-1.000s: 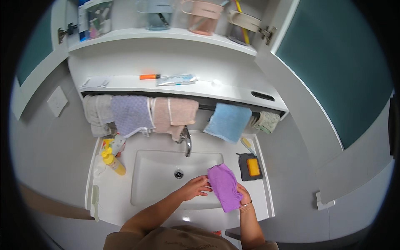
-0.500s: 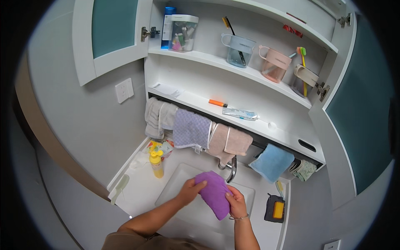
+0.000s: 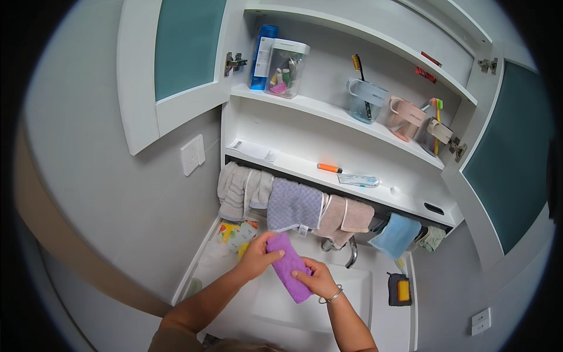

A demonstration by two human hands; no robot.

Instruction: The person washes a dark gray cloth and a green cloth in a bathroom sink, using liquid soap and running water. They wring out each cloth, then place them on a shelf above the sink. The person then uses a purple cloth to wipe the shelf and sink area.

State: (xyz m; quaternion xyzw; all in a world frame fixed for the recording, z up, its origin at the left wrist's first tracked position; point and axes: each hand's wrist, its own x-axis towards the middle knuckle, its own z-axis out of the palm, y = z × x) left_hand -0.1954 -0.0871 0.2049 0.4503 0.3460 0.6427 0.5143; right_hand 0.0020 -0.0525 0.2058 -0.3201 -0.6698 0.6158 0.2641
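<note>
A purple cloth (image 3: 287,271), folded into a narrow strip, is held between both hands above the white sink (image 3: 356,293). My left hand (image 3: 256,258) grips its upper left end, thumb on top. Lower down on the right side, my right hand (image 3: 315,278) pinches it with the thumb across the front; a bracelet (image 3: 331,294) circles that wrist. The curved chrome faucet (image 3: 352,253) stands just beyond the cloth, to the right. Behind my left hand, the yellow bottle is mostly hidden.
Towels, grey (image 3: 233,190), lavender (image 3: 291,205), pink (image 3: 346,218) and blue (image 3: 396,234), hang under the open cabinet. Cups with toothbrushes, one of them blue (image 3: 366,101), stand on its shelf (image 3: 325,115). A dark pouch with a yellow block (image 3: 403,290) lies right of the sink.
The purple cloth has been folded narrower. Both hands have shifted slightly left, and the left one has moved up. The whole view has shifted, with the cabinet now further right and lower.
</note>
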